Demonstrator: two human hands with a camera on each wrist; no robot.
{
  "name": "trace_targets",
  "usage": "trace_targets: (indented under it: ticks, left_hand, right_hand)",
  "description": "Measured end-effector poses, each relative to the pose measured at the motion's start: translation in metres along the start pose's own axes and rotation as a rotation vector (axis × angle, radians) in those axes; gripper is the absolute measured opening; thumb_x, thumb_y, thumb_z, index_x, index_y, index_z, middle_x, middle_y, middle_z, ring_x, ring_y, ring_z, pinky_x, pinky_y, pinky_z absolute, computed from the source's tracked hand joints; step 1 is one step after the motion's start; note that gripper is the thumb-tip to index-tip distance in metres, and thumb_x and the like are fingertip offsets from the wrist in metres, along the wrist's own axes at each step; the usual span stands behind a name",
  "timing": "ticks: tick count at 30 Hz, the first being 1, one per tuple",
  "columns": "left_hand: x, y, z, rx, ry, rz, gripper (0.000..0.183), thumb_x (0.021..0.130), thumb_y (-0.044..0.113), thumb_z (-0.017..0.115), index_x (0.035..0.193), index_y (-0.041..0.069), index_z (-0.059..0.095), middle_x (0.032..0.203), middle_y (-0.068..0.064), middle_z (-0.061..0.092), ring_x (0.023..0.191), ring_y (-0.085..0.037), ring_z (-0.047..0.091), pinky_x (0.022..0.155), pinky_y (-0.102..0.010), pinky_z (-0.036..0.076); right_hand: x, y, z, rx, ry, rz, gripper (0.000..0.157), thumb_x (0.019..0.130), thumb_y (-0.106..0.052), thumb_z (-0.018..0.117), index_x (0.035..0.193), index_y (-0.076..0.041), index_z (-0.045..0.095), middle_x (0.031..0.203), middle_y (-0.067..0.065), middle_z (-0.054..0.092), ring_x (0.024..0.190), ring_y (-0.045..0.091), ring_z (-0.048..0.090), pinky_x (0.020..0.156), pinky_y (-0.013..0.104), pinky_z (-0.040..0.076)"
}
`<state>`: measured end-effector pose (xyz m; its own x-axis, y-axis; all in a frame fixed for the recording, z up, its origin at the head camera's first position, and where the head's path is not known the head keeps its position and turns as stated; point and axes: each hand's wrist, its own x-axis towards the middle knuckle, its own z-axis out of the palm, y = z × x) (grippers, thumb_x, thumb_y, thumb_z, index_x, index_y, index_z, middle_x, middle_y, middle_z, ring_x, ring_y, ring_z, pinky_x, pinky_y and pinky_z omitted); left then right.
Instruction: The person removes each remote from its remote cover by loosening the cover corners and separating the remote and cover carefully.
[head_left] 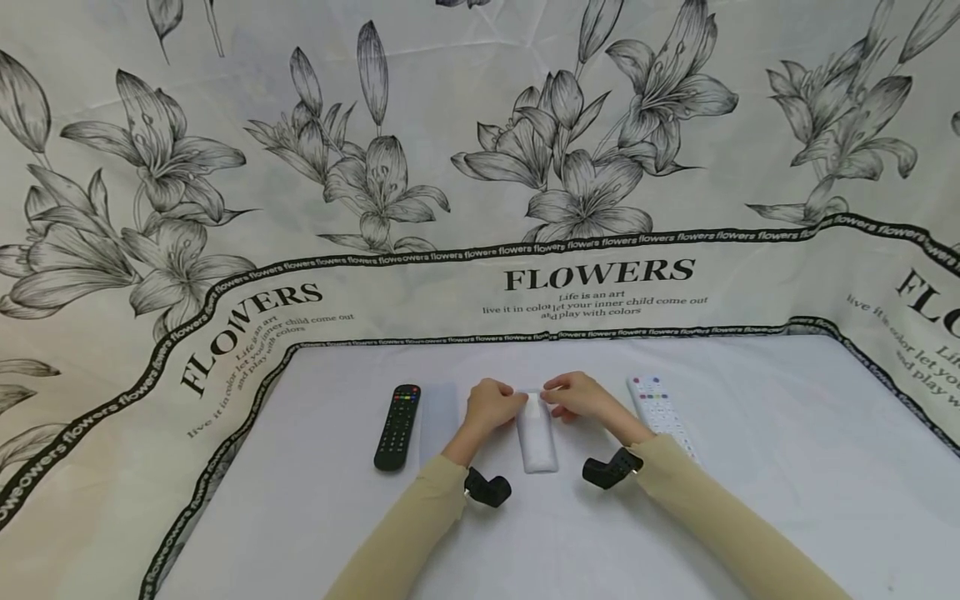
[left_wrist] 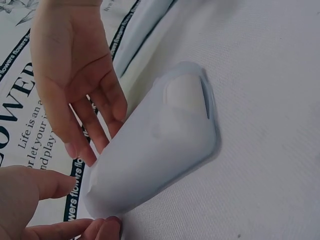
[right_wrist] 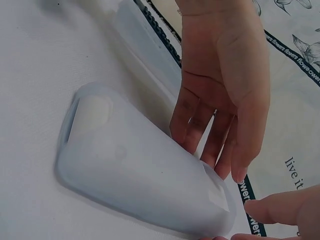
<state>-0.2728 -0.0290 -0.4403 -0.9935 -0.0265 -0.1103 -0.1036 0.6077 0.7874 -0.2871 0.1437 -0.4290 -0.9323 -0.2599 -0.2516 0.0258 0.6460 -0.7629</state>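
Note:
On the white table lies a white remote in a translucent cover (head_left: 537,437), smooth buttonless side up, its far end between the hands. At the left side of that end is my left hand (head_left: 492,406), its fingertips touching the cover's edge. Across from it, my right hand (head_left: 579,397) has its fingertips at the right edge. In the left wrist view, the right hand (left_wrist: 75,75) reaches down beside the cover with fingers loosely extended. The right wrist view has the left hand (right_wrist: 225,85) in a similar pose. Neither thumb presses on the cover.
A black remote (head_left: 397,427) lies to the left, beside a flat translucent sleeve (head_left: 437,421) partly behind the left forearm. To the right, a white remote with buttons (head_left: 656,396) is partly covered by the right arm. A flower-printed cloth (head_left: 420,300) rises behind the table.

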Motion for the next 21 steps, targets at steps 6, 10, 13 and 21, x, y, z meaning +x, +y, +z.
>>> trace_targets:
  ticks: [6, 10, 13, 21]
  left_hand:
    - [0.0017, -0.0002, 0.0019, -0.007, 0.001, -0.009, 0.034, 0.084, 0.025, 0.068, 0.104, -0.002, 0.070, 0.071, -0.007, 0.068, 0.056, -0.010, 0.058, 0.051, -0.020, 0.045]
    - [0.0022, -0.0018, 0.0021, -0.036, 0.002, -0.021, 0.035, 0.083, 0.025, 0.068, 0.105, -0.002, 0.070, 0.071, -0.007, 0.068, 0.056, -0.009, 0.057, 0.052, -0.020, 0.044]
    - [0.0025, -0.0036, 0.0027, -0.058, -0.002, -0.021, 0.036, 0.082, 0.025, 0.069, 0.106, -0.003, 0.070, 0.076, -0.009, 0.070, 0.058, -0.010, 0.059, 0.053, -0.020, 0.046]
    - [0.0021, -0.0051, 0.0055, -0.096, -0.001, 0.009, 0.038, 0.080, 0.021, 0.071, 0.110, -0.003, 0.069, 0.097, -0.013, 0.072, 0.066, -0.010, 0.060, 0.057, -0.019, 0.047]
  right_hand:
    - [0.0049, 0.0005, 0.0036, 0.050, 0.006, 0.019, 0.041, 0.096, -0.017, 0.054, 0.125, 0.012, 0.055, 0.108, 0.024, 0.068, 0.078, 0.016, 0.069, 0.062, 0.025, 0.055]
    - [0.0065, 0.0021, 0.0038, 0.054, 0.005, 0.035, 0.040, 0.096, -0.017, 0.053, 0.123, 0.012, 0.057, 0.107, 0.023, 0.068, 0.077, 0.014, 0.068, 0.062, 0.025, 0.055]
    - [0.0077, 0.0031, 0.0048, 0.058, 0.013, 0.043, 0.040, 0.096, -0.018, 0.053, 0.123, 0.011, 0.057, 0.109, 0.023, 0.068, 0.078, 0.014, 0.068, 0.062, 0.025, 0.055]
    - [0.0055, 0.0045, 0.0093, 0.108, 0.050, 0.046, 0.042, 0.095, -0.023, 0.058, 0.126, 0.006, 0.057, 0.119, 0.023, 0.064, 0.081, 0.015, 0.069, 0.063, 0.024, 0.054]
